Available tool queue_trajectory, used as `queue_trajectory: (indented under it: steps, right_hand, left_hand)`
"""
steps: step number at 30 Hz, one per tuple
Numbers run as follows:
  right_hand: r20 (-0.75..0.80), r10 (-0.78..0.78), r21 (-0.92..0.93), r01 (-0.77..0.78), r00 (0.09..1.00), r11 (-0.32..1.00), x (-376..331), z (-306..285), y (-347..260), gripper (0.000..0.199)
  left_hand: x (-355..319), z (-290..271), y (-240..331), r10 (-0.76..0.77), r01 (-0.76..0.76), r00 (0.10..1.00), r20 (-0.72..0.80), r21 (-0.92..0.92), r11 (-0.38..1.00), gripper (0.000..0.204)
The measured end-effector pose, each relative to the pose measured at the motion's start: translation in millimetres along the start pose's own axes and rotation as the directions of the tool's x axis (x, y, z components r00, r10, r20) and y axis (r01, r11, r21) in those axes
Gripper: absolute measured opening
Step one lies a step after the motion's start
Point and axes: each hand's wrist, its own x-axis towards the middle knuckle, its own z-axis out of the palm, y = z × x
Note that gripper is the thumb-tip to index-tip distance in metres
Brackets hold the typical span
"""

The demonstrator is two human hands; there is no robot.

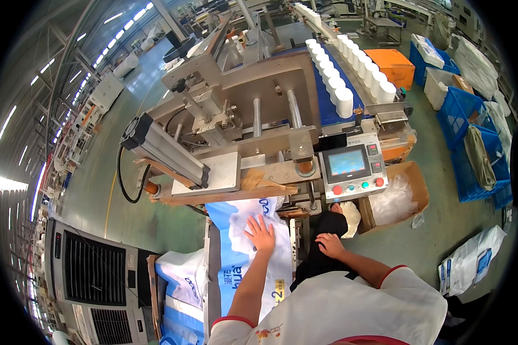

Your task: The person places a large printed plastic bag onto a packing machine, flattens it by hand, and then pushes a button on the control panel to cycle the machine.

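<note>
My left hand (261, 233) lies flat with fingers spread on a blue-and-white printed plastic bag (253, 259). The bag rests on a narrow metal bed in front of me. Its far end goes in under the front bar of a metal sealing machine (213, 164), where it is hidden. My right hand (329, 245) rests on my black-trousered knee, fingers stretched out and holding nothing. To the left of the bed lie more blue-and-white bags (182, 277) in a holder.
A control panel (354, 164) with a screen and coloured buttons stands right of the machine. Behind it, white rolls (343, 102) line a blue conveyor. Right are a cardboard box (423, 195) of clear plastic, blue crates (466, 155) and an orange bin (392, 68). A vented cabinet (95, 267) stands left.
</note>
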Motion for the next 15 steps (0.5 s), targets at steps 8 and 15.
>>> queue_trajectory:
  steps: [8,15]
  right_hand:
    - [-0.174,0.157,0.237,-0.113,0.972,0.965,30.6,0.1,-31.1,0.038]
    - [-0.21,-0.236,0.04,0.249,0.949,0.968,133.0,-68.7,-186.5,0.056]
  left_hand:
    - [-6.0,12.7,-16.6,0.128,-0.166,0.924,-0.36,-0.076,0.983,0.074]
    - [-29.9,-13.6,-19.2,0.032,-0.206,0.809,-0.587,-0.232,0.951,0.07]
